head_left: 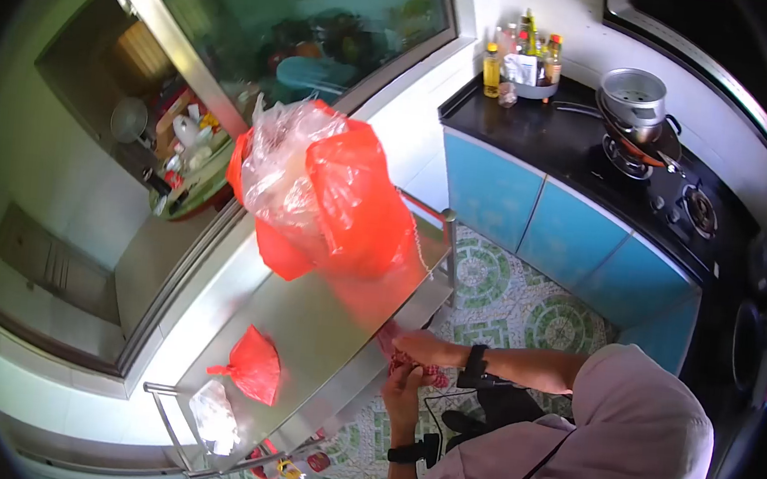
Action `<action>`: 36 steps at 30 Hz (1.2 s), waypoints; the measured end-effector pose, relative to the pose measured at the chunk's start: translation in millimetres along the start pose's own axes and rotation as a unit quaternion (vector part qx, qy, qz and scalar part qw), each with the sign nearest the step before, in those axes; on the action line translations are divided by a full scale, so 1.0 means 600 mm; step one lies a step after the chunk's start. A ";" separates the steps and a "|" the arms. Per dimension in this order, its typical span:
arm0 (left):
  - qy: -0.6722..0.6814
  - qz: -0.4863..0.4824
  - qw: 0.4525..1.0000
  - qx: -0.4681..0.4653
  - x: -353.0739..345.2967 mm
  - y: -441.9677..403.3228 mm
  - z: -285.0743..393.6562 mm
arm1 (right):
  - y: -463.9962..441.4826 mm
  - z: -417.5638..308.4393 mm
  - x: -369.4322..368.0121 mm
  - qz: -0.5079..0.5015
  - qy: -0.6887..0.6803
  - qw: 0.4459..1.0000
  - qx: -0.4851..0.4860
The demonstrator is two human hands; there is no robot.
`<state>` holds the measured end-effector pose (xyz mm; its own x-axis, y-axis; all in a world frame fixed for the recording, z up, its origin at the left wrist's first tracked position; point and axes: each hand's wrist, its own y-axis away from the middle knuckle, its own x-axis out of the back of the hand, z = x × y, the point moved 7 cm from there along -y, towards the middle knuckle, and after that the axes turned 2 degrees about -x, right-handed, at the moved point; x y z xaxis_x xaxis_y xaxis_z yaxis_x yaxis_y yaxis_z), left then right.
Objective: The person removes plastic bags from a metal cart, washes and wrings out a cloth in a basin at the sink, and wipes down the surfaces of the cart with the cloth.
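Right hand (420, 346): you grip red-and-white patterned cloth (432, 375)
Left hand (402, 386): you grip it too
Silver metal table (303, 324): beside your hands

Spreads out as a long, shiny, rectangular stainless-steel table (312, 343). Carries at the far end a large, bulging bundle of red and clear plastic bags (337, 194). Holds, toward the near left, a small, gathered red plastic bag (254, 365) and, nearer still, a crumpled clear plastic bag (215, 415). Ends at the near side in a tubular metal rail (170, 431).
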<state>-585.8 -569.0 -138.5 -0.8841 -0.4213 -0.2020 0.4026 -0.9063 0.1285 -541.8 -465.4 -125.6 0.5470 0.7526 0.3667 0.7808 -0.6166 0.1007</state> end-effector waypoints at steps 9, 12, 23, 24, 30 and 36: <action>0.235 -0.093 0.966 0.058 -0.120 -0.013 0.028 | 0.126 -0.067 0.139 -0.109 -0.248 0.962 -0.028; 0.269 -0.146 0.949 0.075 -0.181 -0.020 0.041 | 0.114 0.000 0.180 0.039 -0.160 0.986 0.036; 0.263 -0.226 0.928 0.135 -0.348 -0.105 0.105 | 0.229 0.039 0.352 0.115 -0.630 0.760 -0.115; 0.192 -0.252 0.939 0.131 -0.377 -0.106 0.102 | 0.229 0.019 0.394 0.215 -0.305 0.927 0.041; 0.134 -0.264 0.948 0.119 -0.462 -0.137 0.077 | 0.239 -0.009 0.437 0.330 0.097 0.918 0.198; 0.080 -0.261 0.956 0.106 -0.485 -0.151 0.094 | 0.222 0.009 0.507 0.367 0.100 0.916 0.127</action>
<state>-378.5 -362.2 -36.8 -0.8968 0.0708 -0.4367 -0.1545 -0.9751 0.1593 -269.8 -317.5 -5.8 0.9064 0.0835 0.4141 0.2840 -0.8462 -0.4508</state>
